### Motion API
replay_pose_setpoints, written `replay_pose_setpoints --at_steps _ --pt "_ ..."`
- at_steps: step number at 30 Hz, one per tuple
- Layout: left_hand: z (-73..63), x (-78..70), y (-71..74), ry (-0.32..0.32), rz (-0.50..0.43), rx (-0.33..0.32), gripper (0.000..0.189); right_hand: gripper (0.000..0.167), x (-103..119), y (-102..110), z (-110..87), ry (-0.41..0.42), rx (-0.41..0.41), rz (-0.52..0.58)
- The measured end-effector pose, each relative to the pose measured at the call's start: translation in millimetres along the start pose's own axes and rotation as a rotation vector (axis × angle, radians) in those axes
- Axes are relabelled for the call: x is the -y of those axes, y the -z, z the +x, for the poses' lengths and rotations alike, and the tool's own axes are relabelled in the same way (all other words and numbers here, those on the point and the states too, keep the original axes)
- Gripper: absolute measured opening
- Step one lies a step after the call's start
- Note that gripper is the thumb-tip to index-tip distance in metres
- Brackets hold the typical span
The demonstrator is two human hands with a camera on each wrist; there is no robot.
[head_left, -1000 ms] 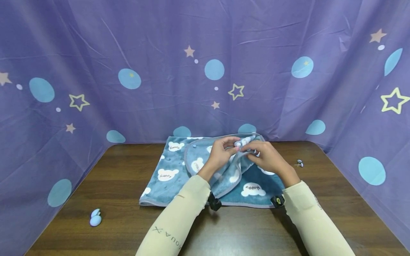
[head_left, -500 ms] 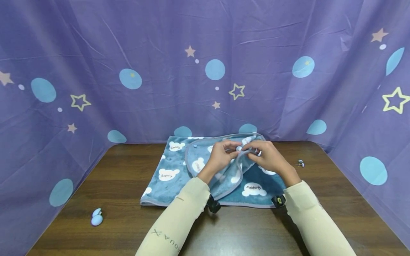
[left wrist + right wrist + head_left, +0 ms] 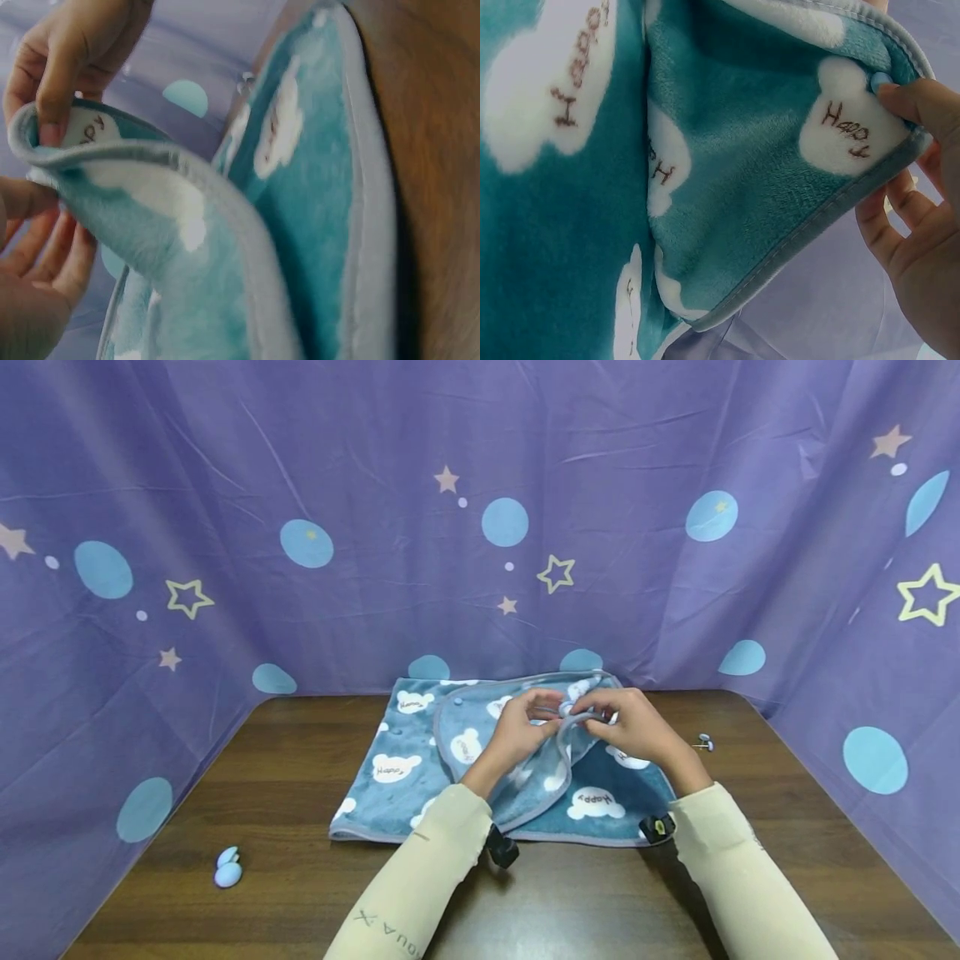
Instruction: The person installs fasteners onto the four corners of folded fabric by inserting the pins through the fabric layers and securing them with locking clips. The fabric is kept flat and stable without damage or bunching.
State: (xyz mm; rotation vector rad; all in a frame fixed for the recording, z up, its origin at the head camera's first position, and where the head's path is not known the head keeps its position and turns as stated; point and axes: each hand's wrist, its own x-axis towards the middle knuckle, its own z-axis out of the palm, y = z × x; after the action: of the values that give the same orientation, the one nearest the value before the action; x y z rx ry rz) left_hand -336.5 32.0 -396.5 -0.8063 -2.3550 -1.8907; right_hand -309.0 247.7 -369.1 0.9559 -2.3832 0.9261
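A teal plush blanket point(image 3: 592, 789) with white bear heads, "Happy" lettering and grey trim lies on the table, a layer folded back over it. My left hand point(image 3: 517, 727) pinches the lifted trimmed edge near the corner; in the left wrist view its thumb point(image 3: 26, 199) lies against the cloth with the fingers below. My right hand point(image 3: 630, 720) grips the same corner just to the right. In the right wrist view its thumb presses by a small light-blue round cap point(image 3: 881, 81), and the other fingers are behind the cloth. The fingertips hide part of the cap.
Two light-blue rounded pieces point(image 3: 228, 868) lie together at the left of the brown wooden table point(image 3: 285, 793). Right of the blanket is a small light-blue piece with a thin pin point(image 3: 703, 742). Another blue dot point(image 3: 458, 701) sits on the folded layer. A purple curtain point(image 3: 360, 585) stands behind.
Both hands stay at the blanket's corner with small finger movements. The left fingers have drawn slightly away from the cap, and the raised edge has shifted a little.
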Motion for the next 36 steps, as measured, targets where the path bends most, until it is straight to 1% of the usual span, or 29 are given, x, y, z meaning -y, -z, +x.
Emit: replay_pose_setpoints --at_steps 3,5,8,10,12,14,16,18,22,24,27,28,30,32,34,36 --pt "-4.8 -3.1 -1.5 -0.001 -0.037 -0.005 0.031 0.024 -1 2 -0.6 -0.023 -0.031 -0.009" --pt "-7.6 -5.2 -3.1 -0.012 -0.027 0.026 0.031 0.023 -1 2 -1.3 -0.038 -0.058 -0.009" --pt "-11.1 -7.2 -6.2 -0.046 0.067 0.098 0.030 0.022 -3 3 -2.2 -0.043 -0.079 -0.009" --pt "-12.7 -7.4 -8.5 -0.064 0.137 0.128 0.034 0.022 -4 3 -2.6 -0.039 -0.076 -0.009" --pt "-15.3 -9.0 -10.5 -0.061 0.192 0.147 0.040 0.021 -5 2 -3.1 -0.033 -0.070 -0.020" --pt "-17.5 -11.8 -12.4 -0.042 0.204 0.153 0.046 0.020 -7 2 -3.7 -0.029 -0.077 -0.028" --pt "-18.8 -14.6 -14.2 -0.023 0.222 0.150 0.051 0.019 -7 3 -4.2 -0.035 -0.086 -0.034" --pt "-18.2 -16.2 -16.0 -0.029 0.251 0.123 0.049 0.019 -7 3 -3.7 -0.041 -0.091 -0.032" --pt "-15.7 -16.2 -17.8 -0.066 0.326 0.024 0.024 0.017 -6 2 -1.5 -0.056 -0.054 -0.023" --pt "-15.4 -16.5 -17.7 -0.084 0.346 -0.007 0.017 0.017 -5 1 -0.5 -0.057 -0.034 -0.029" --pt "-15.4 -17.5 -16.1 -0.105 0.363 -0.016 0.021 0.018 -5 1 0.3 -0.047 -0.013 -0.047" --pt "-15.5 -18.1 -15.4 -0.104 0.357 -0.006 0.024 0.018 -5 1 0.4 -0.045 -0.003 -0.055" --pt "-15.4 -19.8 -13.8 -0.085 0.328 0.016 0.028 0.016 -4 3 0.7 -0.046 0.020 -0.068" --pt "-14.8 -21.3 -11.9 -0.038 0.277 0.041 0.031 0.015 -3 7 0.0 -0.066 0.053 -0.070" --pt "-14.8 -24.2 -9.1 0.042 0.199 0.085 0.033 0.015 -2 14 -1.7 -0.105 0.083 -0.068" --pt "-14.5 -27.0 -5.5 0.126 0.113 0.124 0.033 0.015 -2 21 -4.6 -0.142 0.095 -0.066"
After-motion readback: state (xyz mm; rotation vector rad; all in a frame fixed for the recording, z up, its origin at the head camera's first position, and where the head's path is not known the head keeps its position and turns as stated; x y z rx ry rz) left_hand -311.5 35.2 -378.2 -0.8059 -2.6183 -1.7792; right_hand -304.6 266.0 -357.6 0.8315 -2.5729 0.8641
